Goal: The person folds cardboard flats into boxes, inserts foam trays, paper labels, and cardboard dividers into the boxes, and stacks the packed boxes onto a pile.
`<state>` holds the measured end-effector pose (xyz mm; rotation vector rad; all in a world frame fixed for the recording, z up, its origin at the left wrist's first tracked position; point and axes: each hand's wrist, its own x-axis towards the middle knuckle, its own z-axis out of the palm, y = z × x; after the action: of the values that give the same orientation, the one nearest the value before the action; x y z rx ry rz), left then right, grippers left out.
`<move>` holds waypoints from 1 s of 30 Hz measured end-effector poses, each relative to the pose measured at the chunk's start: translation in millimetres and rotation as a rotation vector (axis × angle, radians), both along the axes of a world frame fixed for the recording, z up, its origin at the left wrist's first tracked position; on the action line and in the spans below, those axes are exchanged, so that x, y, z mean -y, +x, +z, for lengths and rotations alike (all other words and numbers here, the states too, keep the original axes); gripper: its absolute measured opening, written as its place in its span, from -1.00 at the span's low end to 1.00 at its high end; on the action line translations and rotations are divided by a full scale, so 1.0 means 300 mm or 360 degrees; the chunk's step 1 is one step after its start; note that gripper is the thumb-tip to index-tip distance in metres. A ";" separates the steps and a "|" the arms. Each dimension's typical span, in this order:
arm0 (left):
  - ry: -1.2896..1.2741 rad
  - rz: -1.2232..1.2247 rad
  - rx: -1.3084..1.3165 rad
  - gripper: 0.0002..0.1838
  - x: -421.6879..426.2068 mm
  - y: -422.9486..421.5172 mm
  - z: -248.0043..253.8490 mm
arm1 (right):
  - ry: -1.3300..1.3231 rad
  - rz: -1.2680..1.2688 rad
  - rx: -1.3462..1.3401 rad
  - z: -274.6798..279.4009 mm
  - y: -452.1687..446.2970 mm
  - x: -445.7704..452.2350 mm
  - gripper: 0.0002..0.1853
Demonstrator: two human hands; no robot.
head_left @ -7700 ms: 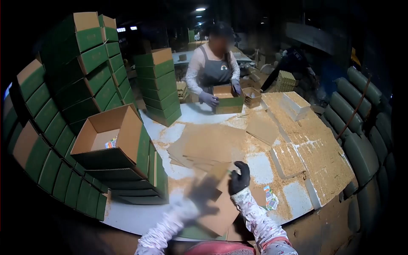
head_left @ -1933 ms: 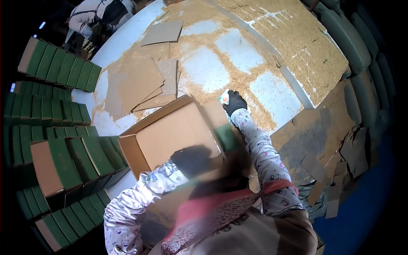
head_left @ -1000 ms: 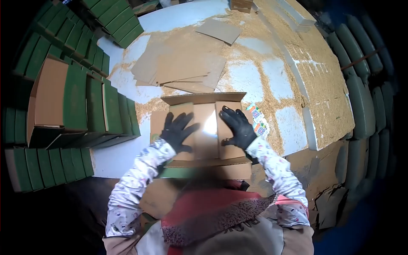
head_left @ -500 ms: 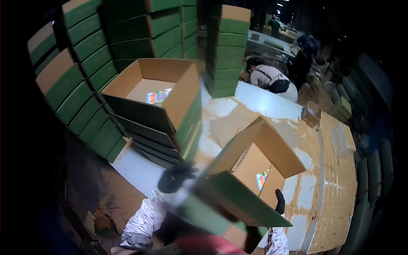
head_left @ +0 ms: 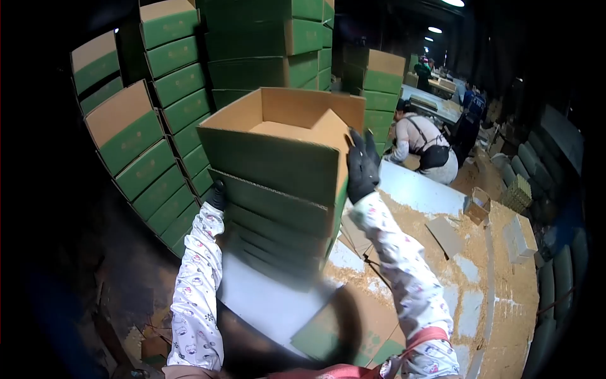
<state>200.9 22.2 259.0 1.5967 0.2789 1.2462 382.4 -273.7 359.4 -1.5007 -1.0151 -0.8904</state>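
Note:
An open-topped cardboard box [head_left: 271, 155], green outside and brown inside, sits uppermost on a stack of similar boxes [head_left: 271, 205] right before me. My right hand [head_left: 362, 165], in a black glove, lies against the top box's right side with fingers stretched upward. Lower down, at the left edge of the stack just under the top box, is my left hand [head_left: 216, 196], also black-gloved; most of its fingers are hidden. A brown panel [head_left: 329, 128] rises at an angle inside the top box.
Tall stacks of green boxes [head_left: 180, 82] stand behind and left. A person [head_left: 426, 145] bends over beyond the white work surface [head_left: 416, 184]. Cardboard pieces [head_left: 445, 236] and a small carton [head_left: 478, 205] lie to the right. Flattened green-brown cardboard [head_left: 341, 325] is near my body.
The box at my right has moved left onto the stack, and the printed card inside is out of sight. Both hands have moved up and forward to the stack. My view has shifted.

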 end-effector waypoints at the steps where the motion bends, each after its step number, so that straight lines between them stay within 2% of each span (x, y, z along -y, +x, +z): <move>1: 0.0002 0.0023 0.0001 -0.68 0.004 0.003 -0.002 | -0.0014 0.0171 0.0050 -0.046 0.043 -0.062 -0.67; 2: 0.0014 0.0035 0.0008 -0.69 0.012 0.007 -0.001 | -0.0018 0.0339 0.0104 -0.058 0.047 -0.101 -0.62; 3: 0.0018 0.0061 0.0012 -0.70 0.022 0.008 -0.004 | -0.0039 0.0616 -0.0141 -0.075 0.057 -0.092 -0.60; 6: 0.0019 0.0240 0.0060 -0.74 0.092 -0.002 -0.026 | -0.0100 0.0136 0.0239 -0.102 0.041 0.008 -0.68; 7: 0.0021 0.0405 0.0135 -0.75 0.149 -0.020 -0.042 | -0.0273 0.0368 -0.0025 -0.149 0.014 0.088 -0.62; 8: 0.0029 0.0633 0.0255 -0.77 0.239 -0.046 -0.051 | -0.0556 0.0749 -0.0792 -0.175 -0.035 0.214 -0.58; 9: 0.0073 0.0906 0.0336 -0.80 0.347 -0.069 -0.079 | -0.0587 0.0669 -0.0654 -0.278 -0.047 0.312 -0.54; 10: -0.0087 0.1040 0.0208 -0.81 0.338 -0.110 -0.257 | -0.0761 0.0438 -0.0594 -0.365 -0.072 0.442 -0.53; 11: -0.0001 0.0974 0.0030 -0.84 0.479 -0.121 -0.335 | -0.0892 0.0206 -0.0644 -0.450 -0.091 0.573 -0.52; 12: -0.0170 0.0657 -0.0104 -0.82 0.600 -0.114 -0.505 | -0.0849 -0.0007 -0.0895 -0.616 -0.084 0.728 -0.52; 13: -0.0069 0.0401 -0.0936 -0.80 0.623 -0.122 -0.811 | -0.0717 -0.0336 -0.1104 -0.792 -0.086 0.906 -0.54; 14: -0.0026 -0.0006 -0.1519 -0.76 0.846 -0.113 -0.711 | -0.0551 -0.0845 -0.1274 -0.987 -0.109 1.096 -0.58; 15: 0.0285 -0.0250 -0.1096 -0.67 0.983 -0.139 -0.692 | -0.0411 -0.0872 -0.1770 -1.127 -0.171 1.274 -0.52; 16: 0.0506 -0.0276 -0.1410 -0.51 1.046 -0.150 -0.788 | -0.0248 -0.0927 -0.2253 -1.265 -0.234 1.450 -0.46; 17: 0.0442 -0.0363 -0.1585 -0.45 1.098 -0.166 -0.913 | 0.0377 -0.0683 -0.2373 -1.306 -0.314 1.418 -0.46; 18: 0.0379 -0.0456 -0.1759 -0.39 1.119 -0.143 -1.040 | -0.0877 -0.1503 -0.1741 -1.324 -0.416 1.432 -0.34; 19: 0.0241 -0.0431 -0.2016 -0.39 1.140 -0.104 -0.911 | -0.0647 -0.1494 -0.1763 -1.383 -0.422 1.447 -0.32; 20: 0.0094 -0.0411 -0.2285 -0.38 1.159 -0.095 -0.779 | -0.0195 -0.1227 -0.2294 -1.079 -0.464 1.303 -0.37; 21: 0.0041 -0.0344 -0.2074 -0.38 1.157 -0.101 -0.789 | 0.0028 -0.0949 -0.2349 -1.069 -0.467 1.349 -0.42; 24: -0.0003 -0.0150 -0.1943 -0.45 1.159 -0.100 -0.716 | 0.0707 -0.0053 -0.2454 -1.171 -0.500 1.531 -0.52; 25: 0.0061 -0.0074 -0.1804 -0.47 1.152 -0.090 -0.685 | 0.0921 0.0262 -0.2429 -1.191 -0.476 1.580 -0.53; 26: 0.0334 -0.0206 -0.1721 -0.46 1.107 -0.070 -0.675 | 0.1116 0.0573 -0.2387 -1.195 -0.452 1.625 -0.52; 28: 0.0787 0.0417 -0.0936 -0.41 1.218 -0.048 -0.476 | 0.0844 0.1001 -0.2526 -1.175 -0.431 1.717 -0.41; 29: 0.0835 0.0374 -0.0561 -0.40 1.304 0.012 -0.403 | 0.0709 0.1209 -0.2591 -1.159 -0.455 1.743 -0.35; 30: 0.0574 -0.0184 -0.0361 -0.38 1.399 0.026 -0.375 | 0.0247 0.1679 -0.2571 -0.940 -0.463 1.583 -0.29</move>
<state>208.6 -397.4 146.4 2.0398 0.1036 1.0679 243.6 -748.5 77.5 -0.8295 -0.2855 0.9249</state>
